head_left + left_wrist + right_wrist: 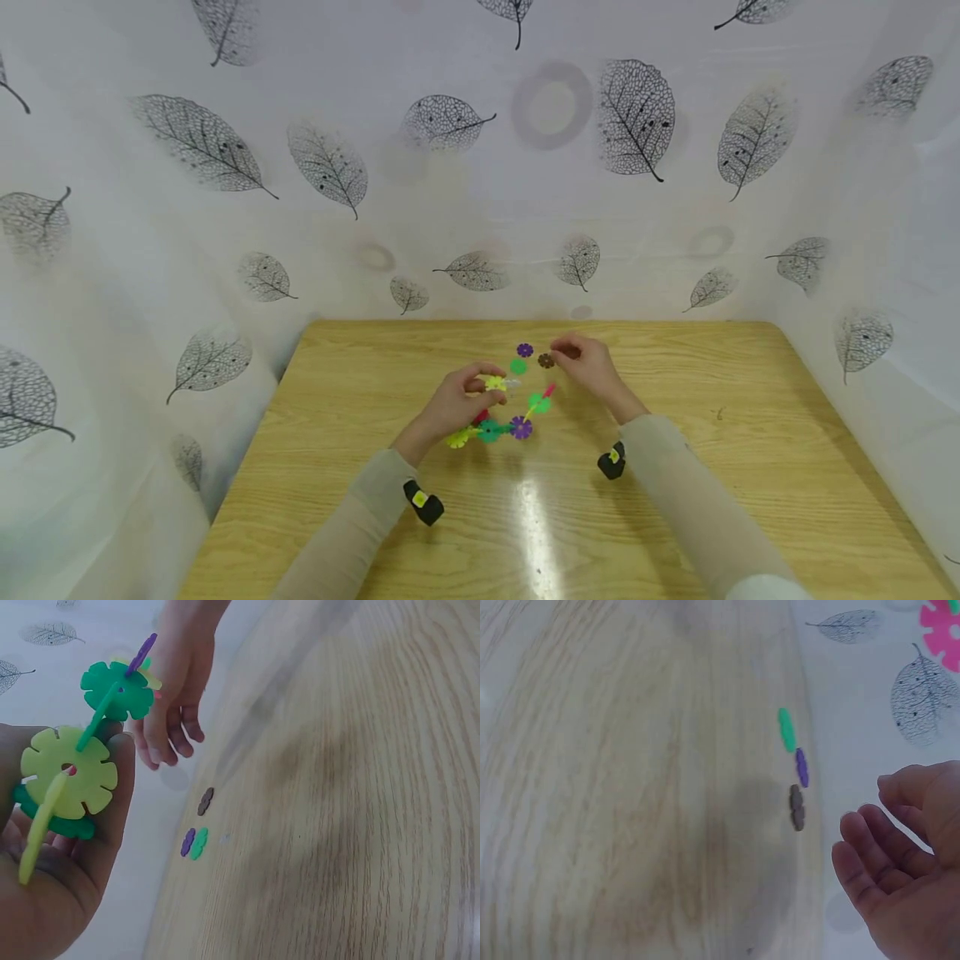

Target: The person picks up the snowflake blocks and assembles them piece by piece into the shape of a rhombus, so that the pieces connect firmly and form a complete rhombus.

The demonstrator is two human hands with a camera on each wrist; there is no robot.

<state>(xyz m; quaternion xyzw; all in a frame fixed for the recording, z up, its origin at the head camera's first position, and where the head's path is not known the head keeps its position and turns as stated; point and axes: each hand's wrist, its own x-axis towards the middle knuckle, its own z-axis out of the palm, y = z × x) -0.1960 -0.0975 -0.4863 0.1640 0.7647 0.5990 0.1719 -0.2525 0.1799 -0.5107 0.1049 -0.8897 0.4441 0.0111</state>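
Observation:
My left hand (456,398) grips a chain of interlocking plastic flower discs, slotted edge to edge at angles. In the left wrist view a yellow flower disc (90,784) sits by the palm, and a green flower disc (124,696) rises beyond the fingertips. From the head view the chain bends round through a purple flower disc (521,427) toward a pink end. My right hand (590,367) is raised with fingers loosely bent and nothing between them. Nearest to it lies a loose brown flower disc (546,360) on the table.
Beside the brown disc lie a loose purple disc (525,350) and a loose green disc (518,366), near the far edge of the wooden table (712,467). A white curtain (480,200) with leaf prints hangs behind and at both sides.

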